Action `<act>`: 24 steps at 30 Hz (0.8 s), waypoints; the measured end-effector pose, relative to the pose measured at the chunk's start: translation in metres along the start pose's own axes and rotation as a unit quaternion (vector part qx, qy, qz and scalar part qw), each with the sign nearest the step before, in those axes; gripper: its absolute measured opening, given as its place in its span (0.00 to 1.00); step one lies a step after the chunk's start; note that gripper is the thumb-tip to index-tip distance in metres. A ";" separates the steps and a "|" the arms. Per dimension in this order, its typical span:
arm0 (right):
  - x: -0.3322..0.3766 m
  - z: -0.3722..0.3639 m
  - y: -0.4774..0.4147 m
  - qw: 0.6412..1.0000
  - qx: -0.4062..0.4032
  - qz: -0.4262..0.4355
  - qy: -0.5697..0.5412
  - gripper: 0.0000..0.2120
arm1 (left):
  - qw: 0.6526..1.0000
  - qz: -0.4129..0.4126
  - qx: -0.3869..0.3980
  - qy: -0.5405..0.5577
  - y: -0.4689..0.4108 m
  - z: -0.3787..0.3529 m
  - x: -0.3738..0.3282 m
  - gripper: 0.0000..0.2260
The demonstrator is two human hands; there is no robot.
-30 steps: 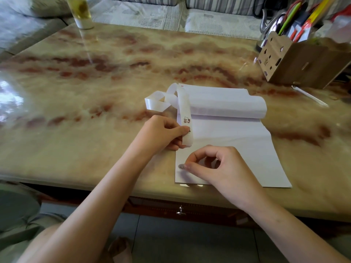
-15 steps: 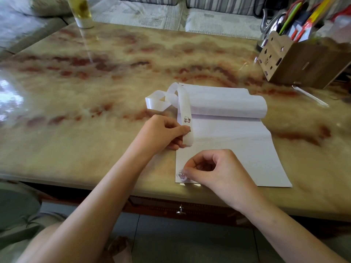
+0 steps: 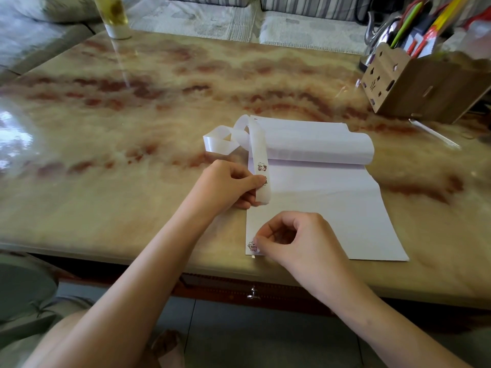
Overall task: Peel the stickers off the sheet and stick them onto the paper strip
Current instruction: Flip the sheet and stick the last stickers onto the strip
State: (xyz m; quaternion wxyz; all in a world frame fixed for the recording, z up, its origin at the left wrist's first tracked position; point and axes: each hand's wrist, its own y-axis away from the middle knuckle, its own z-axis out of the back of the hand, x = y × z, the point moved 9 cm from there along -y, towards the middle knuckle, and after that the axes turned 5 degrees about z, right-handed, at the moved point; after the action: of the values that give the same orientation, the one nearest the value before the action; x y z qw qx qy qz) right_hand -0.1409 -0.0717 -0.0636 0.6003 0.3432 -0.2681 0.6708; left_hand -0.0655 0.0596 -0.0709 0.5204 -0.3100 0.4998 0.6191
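Note:
A long glossy white strip (image 3: 259,147) curls on the marble table and runs down over the left edge of a white paper pad (image 3: 332,203). A small cartoon sticker (image 3: 262,166) sits on the strip, with a second half hidden under my thumb. My left hand (image 3: 225,185) pinches the strip's lower end between thumb and fingers. My right hand (image 3: 300,240) has curled fingers, and its thumb and forefinger tips meet on the right edge of another sticker (image 3: 252,246). That sticker lies flat at the pad's near left corner.
The pad's top page (image 3: 318,144) is rolled back at the far side. A wooden pen holder (image 3: 414,88) full of pens stands at the back right, a thin clear stick (image 3: 433,132) in front of it. A bottle (image 3: 114,17) stands far left. The table edge (image 3: 106,251) is close below my hands.
My right hand has slid toward the pad's near left corner, and a sticker now shows on the paper there. My left hand and the strip have stayed still.

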 end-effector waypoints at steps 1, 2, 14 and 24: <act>0.000 0.000 0.001 1.000 -0.001 0.001 0.004 0.04 | 1.000 -0.001 0.000 -0.001 0.000 0.000 0.000 0.09; 0.001 0.000 0.001 1.000 -0.001 0.001 0.008 0.04 | 1.000 -0.001 0.000 -0.002 0.000 0.000 0.000 0.09; 0.007 -0.003 0.003 0.999 -0.001 0.024 0.048 0.04 | 1.000 0.003 -0.004 -0.008 0.000 0.000 0.001 0.09; 0.005 -0.004 -0.001 0.998 0.026 0.023 0.047 0.07 | 1.000 0.002 -0.005 -0.005 0.001 0.000 0.000 0.09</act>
State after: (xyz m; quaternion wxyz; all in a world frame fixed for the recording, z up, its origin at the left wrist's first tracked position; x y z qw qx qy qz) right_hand -0.1408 -0.0657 -0.0624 0.5872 0.3205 -0.2305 0.7066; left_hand -0.0662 0.0598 -0.0704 0.5198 -0.3084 0.4945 0.6246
